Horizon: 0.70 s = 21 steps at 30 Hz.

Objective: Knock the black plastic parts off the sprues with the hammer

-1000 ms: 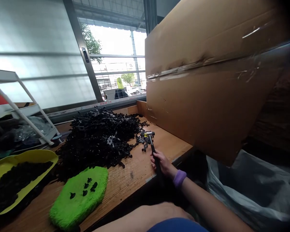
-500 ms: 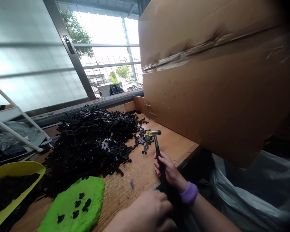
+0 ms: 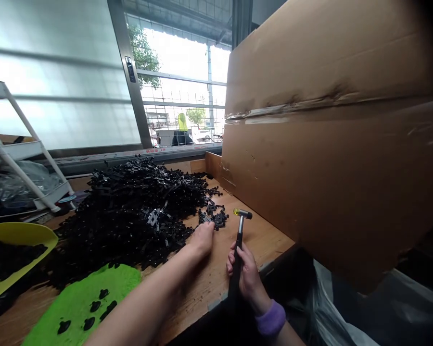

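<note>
Gripping soft-face hammer (image 3: 240,235) upright w/ R hand (image 3: 247,274), L hand (image 3: 202,239) at black parts (image 3: 137,206)

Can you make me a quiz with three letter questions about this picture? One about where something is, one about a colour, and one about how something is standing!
1. Where is the small hammer?
A. On the green fuzzy pad
B. In the right hand
C. In the yellow scoop

2. What colour is the band on the right wrist?
A. Red
B. Purple
C. Green

3. How is the big piece of cardboard placed?
A. Lying flat
B. Rolled into a tube
C. Standing up beside the wooden table

Answers:
1. B, because the fingers wrap around the hammer's black handle.
2. B, because the band shows purple at the wrist.
3. C, because the cardboard rises high along the table's side.
</note>
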Available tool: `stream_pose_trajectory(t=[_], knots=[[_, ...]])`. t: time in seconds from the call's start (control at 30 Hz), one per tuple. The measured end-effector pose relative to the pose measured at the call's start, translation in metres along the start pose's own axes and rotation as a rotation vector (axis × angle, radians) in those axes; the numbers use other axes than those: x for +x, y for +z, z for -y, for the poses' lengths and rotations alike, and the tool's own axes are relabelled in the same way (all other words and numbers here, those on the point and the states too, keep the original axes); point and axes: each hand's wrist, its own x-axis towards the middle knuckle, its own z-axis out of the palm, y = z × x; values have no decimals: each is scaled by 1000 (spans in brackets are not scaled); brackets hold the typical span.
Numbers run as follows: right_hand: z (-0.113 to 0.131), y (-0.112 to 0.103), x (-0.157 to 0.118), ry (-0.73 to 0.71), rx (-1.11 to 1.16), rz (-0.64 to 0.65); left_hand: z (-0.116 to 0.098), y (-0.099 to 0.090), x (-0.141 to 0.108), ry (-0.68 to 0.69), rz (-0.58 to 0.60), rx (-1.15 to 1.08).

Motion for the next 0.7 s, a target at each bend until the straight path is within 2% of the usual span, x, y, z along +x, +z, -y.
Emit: stream_pose_trajectory(t=[0.13, 0.3, 0.4, 0.5, 0.6, 0.7], knots=[[2, 1, -2, 0, 6, 27, 19, -22, -17, -18, -23, 9], [2, 0, -2, 9, 22, 49, 43, -56, -55, -30, -108, -78], [1, -1, -1, 28, -1, 61, 52, -63, -73, -151, -131, -260], [2, 2, -1, 45, -52, 64, 58, -65, -87, -330, -133, -603], [2, 8, -1, 70, -119, 73, 62, -68, -100, -369, -81, -944], [-3, 21, -1, 99, -162, 139, 62, -70, -113, -385, -111, -1033]])
